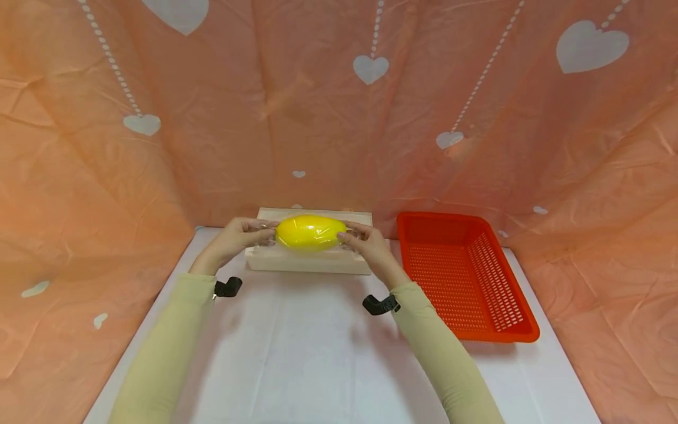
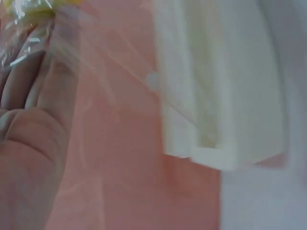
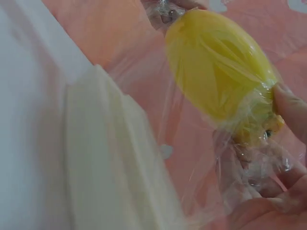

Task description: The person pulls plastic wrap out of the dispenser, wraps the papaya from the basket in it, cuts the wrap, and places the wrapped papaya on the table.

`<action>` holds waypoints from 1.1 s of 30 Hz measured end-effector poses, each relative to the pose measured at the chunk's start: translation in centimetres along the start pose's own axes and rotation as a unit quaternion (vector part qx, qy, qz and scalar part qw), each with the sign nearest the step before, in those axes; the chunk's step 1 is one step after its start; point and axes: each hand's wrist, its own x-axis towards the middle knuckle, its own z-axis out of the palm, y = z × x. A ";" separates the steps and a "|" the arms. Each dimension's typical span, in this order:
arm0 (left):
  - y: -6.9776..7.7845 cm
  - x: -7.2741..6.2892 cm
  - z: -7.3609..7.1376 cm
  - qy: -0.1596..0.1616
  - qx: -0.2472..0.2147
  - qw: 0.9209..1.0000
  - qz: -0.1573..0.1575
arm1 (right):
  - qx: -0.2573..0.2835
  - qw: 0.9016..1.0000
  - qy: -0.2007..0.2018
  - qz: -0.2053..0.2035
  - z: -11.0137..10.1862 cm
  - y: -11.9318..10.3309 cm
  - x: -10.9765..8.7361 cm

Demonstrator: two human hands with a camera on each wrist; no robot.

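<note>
Left hand [image 1: 233,240] and right hand [image 1: 373,248] pinch the fruit [image 1: 309,232] at its ends, sensibly: probably light, firm, slippery in film [image 3: 252,103].

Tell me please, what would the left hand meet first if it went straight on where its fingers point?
The left hand would meet the yellow fruit in clear film first. It seems to touch the fruit's left end, though film makes exact contact hard to judge.
</note>
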 end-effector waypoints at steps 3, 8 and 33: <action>-1.5 -1.5 1.0 -0.007 -0.014 1.000 -0.008 | 0.008 1.000 -0.021 0.003 0.0 1.9 -1.5; -4.5 -3.8 3.1 0.002 -0.036 0.999 -0.040 | 0.018 0.998 -0.054 -0.002 0.1 5.0 -3.6; -12.0 -4.2 6.4 0.012 -0.074 0.989 -0.126 | -0.063 0.996 -0.058 0.020 0.0 12.7 -3.5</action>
